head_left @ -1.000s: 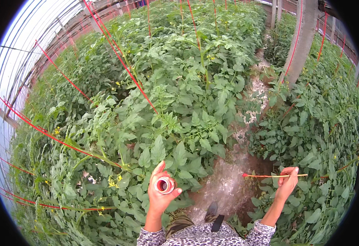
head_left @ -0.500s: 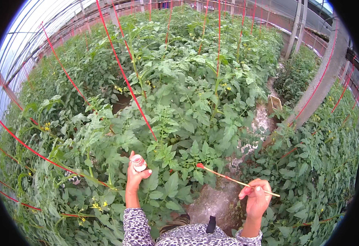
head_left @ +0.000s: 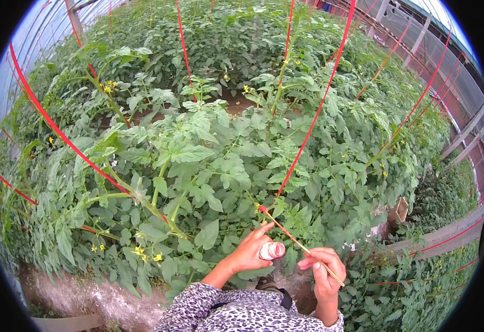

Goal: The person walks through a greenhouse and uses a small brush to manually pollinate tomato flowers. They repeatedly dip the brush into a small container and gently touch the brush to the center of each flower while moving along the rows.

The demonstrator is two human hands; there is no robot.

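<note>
My left hand (head_left: 246, 253) is closed round a small white open-topped bottle (head_left: 271, 250) with red smears at its mouth. Its index finger stretches out toward small yellow flowers (head_left: 257, 208) among the leaves. Between the fingertips of my right hand (head_left: 325, 272) is a thin wooden stick (head_left: 294, 238), held at a slant. The stick's red-coated tip (head_left: 263, 209) is right at those flowers; whether it touches them I cannot tell. Leafy tomato plants (head_left: 225, 171) surround both hands.
Red strings (head_left: 315, 119) run up from the plants. One strung stem (head_left: 142, 199) leans across at the left, with yellow flowers (head_left: 148, 254) below it. Pale bare soil (head_left: 92, 293) shows at the lower left. A grey post (head_left: 446, 235) stands at the right.
The view has turned toward the left. My hands have come closer together, and the stick's red tip has moved up to the yellow flowers. The left index finger now reaches toward them.
</note>
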